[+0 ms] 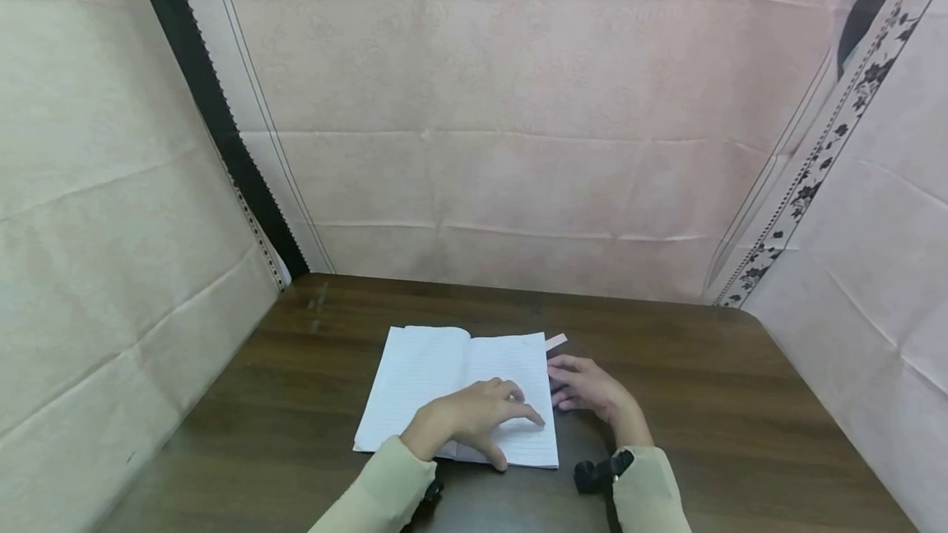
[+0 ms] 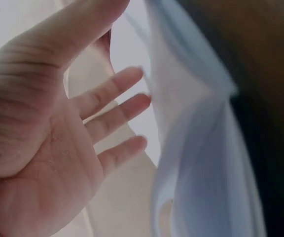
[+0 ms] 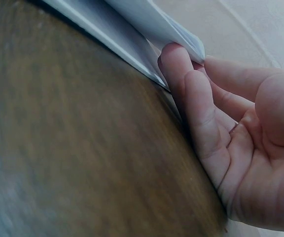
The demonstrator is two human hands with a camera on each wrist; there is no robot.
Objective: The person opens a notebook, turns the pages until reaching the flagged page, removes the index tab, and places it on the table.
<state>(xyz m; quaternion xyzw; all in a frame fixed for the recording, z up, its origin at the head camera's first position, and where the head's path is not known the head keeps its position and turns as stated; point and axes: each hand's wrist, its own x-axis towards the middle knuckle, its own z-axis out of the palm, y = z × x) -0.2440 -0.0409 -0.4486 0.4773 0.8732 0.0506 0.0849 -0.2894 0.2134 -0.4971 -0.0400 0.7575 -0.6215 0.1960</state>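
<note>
Overhead, I see a notebook (image 1: 462, 389) lying open on the table (image 1: 741, 418), near its front edge, with both of my sleeves coming in from below. My left hand (image 1: 474, 418) rests on the right-hand page with fingers spread and relaxed; my right hand (image 1: 592, 391) sits just beside the book's right edge, near a pale paper strip (image 1: 555, 341). From the left wrist, the palm (image 2: 48, 148) is open and holds nothing, with pages blurred close beside the fingers. From the right wrist comes what the head camera hides: the fingertips (image 3: 174, 59) touch the page edges at the corner, loosely bent, not clearly pinching. I judge the book opened and flattened, with no page lifted yet.
</note>
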